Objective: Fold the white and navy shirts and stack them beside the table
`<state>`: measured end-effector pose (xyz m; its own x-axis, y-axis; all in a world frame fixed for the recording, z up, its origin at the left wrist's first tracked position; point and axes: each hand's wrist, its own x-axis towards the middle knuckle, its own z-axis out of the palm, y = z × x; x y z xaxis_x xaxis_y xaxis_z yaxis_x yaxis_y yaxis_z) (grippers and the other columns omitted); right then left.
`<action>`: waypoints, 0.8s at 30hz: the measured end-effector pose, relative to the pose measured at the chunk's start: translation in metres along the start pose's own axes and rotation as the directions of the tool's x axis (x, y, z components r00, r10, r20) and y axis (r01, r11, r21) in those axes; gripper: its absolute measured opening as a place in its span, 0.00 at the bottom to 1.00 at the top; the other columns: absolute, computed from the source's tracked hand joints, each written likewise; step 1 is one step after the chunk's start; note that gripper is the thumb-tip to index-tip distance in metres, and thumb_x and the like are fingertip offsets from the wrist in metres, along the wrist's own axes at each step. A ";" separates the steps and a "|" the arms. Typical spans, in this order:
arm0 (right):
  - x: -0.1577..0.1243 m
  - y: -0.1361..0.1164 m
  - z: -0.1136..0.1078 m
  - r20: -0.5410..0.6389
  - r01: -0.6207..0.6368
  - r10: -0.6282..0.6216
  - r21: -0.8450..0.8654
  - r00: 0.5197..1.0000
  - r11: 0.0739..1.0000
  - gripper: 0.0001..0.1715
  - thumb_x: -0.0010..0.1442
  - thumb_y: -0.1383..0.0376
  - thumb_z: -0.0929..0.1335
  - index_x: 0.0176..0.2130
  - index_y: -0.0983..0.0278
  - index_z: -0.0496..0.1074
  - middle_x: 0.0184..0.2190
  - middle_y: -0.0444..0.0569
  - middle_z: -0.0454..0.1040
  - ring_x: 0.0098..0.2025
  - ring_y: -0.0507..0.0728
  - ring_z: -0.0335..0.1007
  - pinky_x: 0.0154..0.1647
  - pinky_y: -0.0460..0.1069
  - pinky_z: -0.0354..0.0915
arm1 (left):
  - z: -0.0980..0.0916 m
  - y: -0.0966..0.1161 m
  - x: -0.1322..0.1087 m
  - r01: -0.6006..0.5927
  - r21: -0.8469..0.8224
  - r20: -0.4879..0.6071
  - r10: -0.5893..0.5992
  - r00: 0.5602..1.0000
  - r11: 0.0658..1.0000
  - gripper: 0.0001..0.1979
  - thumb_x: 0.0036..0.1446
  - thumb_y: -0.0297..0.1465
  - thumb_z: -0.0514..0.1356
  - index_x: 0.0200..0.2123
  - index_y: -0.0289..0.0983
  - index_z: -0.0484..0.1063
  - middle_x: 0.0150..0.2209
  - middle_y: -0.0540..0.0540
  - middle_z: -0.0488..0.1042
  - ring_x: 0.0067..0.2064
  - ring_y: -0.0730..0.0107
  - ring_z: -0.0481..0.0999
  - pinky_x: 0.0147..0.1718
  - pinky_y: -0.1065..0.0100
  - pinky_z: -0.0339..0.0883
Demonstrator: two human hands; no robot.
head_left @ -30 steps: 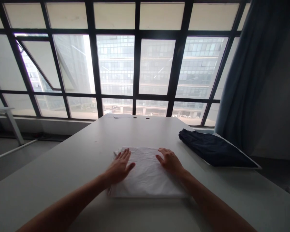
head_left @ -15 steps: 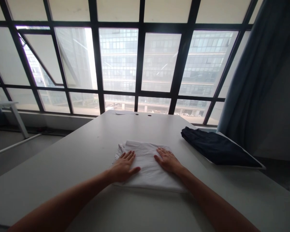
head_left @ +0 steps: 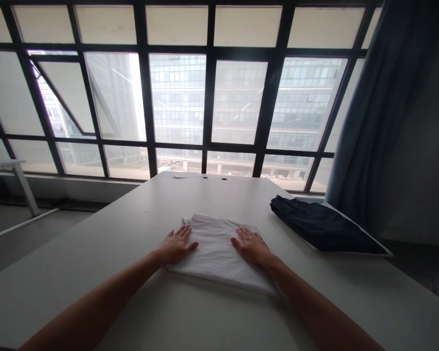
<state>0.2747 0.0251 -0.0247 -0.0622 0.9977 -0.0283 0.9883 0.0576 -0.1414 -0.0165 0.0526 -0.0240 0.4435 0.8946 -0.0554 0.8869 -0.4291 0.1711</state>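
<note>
The person's left hand and right hand are lying flat at the two sides of a folded white cloth, which is on the white desk. The fingers are open and spread, not gripping. A folded dark garment lies on the right, apart from the hands.

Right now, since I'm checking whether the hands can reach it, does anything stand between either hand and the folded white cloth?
Nothing visible does: the left hand and the right hand both touch the folded white cloth, at opposite sides. The dark folded garment lies apart from it, off to the right on the table.
</note>
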 end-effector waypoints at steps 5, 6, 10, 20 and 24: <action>0.007 0.018 -0.003 -0.020 0.114 -0.113 0.034 0.993 0.993 0.41 0.67 0.46 0.52 0.68 0.66 0.53 0.70 0.51 0.47 0.71 0.60 0.40 0.69 0.58 0.36 | 0.000 -0.002 -0.002 0.001 -0.016 0.039 0.000 0.999 1.000 0.40 0.64 0.53 0.36 0.70 0.34 0.41 0.71 0.40 0.36 0.71 0.56 0.37 0.65 0.47 0.37; 0.009 0.022 -0.003 -0.024 0.140 -0.139 0.044 0.990 0.989 0.40 0.67 0.46 0.52 0.68 0.65 0.54 0.69 0.51 0.48 0.70 0.59 0.41 0.69 0.58 0.36 | -0.001 -0.003 -0.002 -0.010 -0.016 0.034 0.010 0.999 1.000 0.38 0.65 0.53 0.37 0.70 0.35 0.43 0.71 0.41 0.38 0.71 0.55 0.39 0.65 0.47 0.38; 0.015 0.037 -0.002 -0.092 0.122 -0.119 0.030 0.989 0.992 0.39 0.67 0.46 0.53 0.66 0.66 0.57 0.68 0.52 0.52 0.70 0.59 0.43 0.69 0.57 0.38 | -0.009 -0.016 0.000 -0.120 -0.013 -0.070 0.119 0.990 0.993 0.30 0.68 0.45 0.38 0.64 0.39 0.60 0.66 0.41 0.58 0.66 0.55 0.56 0.62 0.52 0.50; 0.002 0.025 -0.010 -0.197 0.091 -0.087 0.009 0.977 0.996 0.32 0.67 0.52 0.56 0.62 0.66 0.64 0.64 0.56 0.61 0.66 0.61 0.54 0.67 0.58 0.46 | -0.024 -0.013 -0.009 -0.250 -0.047 -0.331 0.221 0.917 0.967 0.22 0.67 0.43 0.46 0.39 0.38 0.77 0.39 0.41 0.79 0.44 0.60 0.77 0.46 0.62 0.67; -0.002 0.008 -0.002 -0.125 0.168 -0.164 0.026 0.979 0.985 0.33 0.67 0.50 0.57 0.64 0.65 0.62 0.66 0.55 0.58 0.68 0.61 0.50 0.67 0.58 0.45 | -0.004 -0.015 0.004 -0.270 -0.015 -0.251 0.258 0.933 0.963 0.27 0.67 0.43 0.45 0.62 0.36 0.62 0.65 0.39 0.59 0.66 0.59 0.57 0.63 0.57 0.51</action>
<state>0.2834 0.0242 -0.0238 -0.2052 0.9715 0.1189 0.9598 0.2235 -0.1699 -0.0285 0.0634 -0.0224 0.6102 0.7552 0.2394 0.7321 -0.6530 0.1941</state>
